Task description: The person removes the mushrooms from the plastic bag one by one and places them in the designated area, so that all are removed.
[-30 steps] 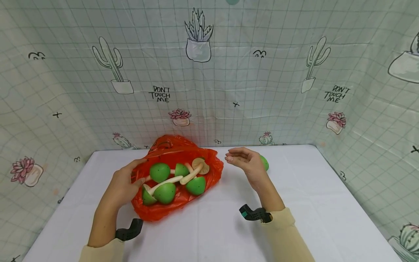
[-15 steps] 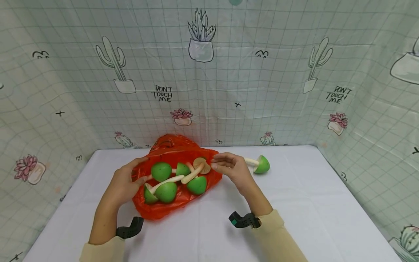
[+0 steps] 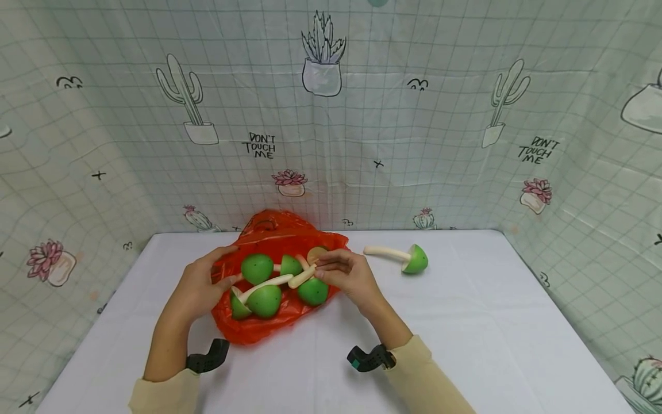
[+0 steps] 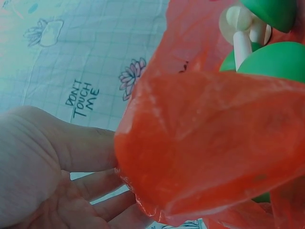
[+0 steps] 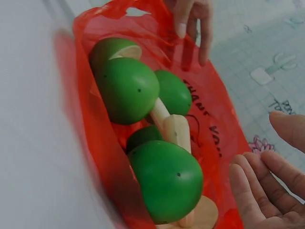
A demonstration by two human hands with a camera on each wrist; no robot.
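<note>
A red plastic bag [image 3: 279, 227] lies with its mouth facing me and several green-capped toy mushrooms [image 3: 265, 300] inside. My left hand [image 3: 199, 287] holds the bag's left edge, the film [image 4: 209, 143] lying between thumb and fingers in the left wrist view. Over the bag's right side hovers my right hand [image 3: 351, 282], beside a mushroom stem [image 3: 300, 279] and its tan cap underside. In the right wrist view the right hand [image 5: 269, 186] has thumb and fingers apart with nothing between them. Part of that mushroom is hidden behind its fingers in the head view.
One more green-capped mushroom [image 3: 416, 260] lies on the white table [image 3: 491, 322] to the right of the bag, its stem pointing left. A gridded cloth [image 3: 393, 126] with cactus drawings hangs behind and along both sides.
My right hand has moved left, from near the lone mushroom to above the bag's right side, uncovering that mushroom. The left hand has stayed at the bag's left edge.
</note>
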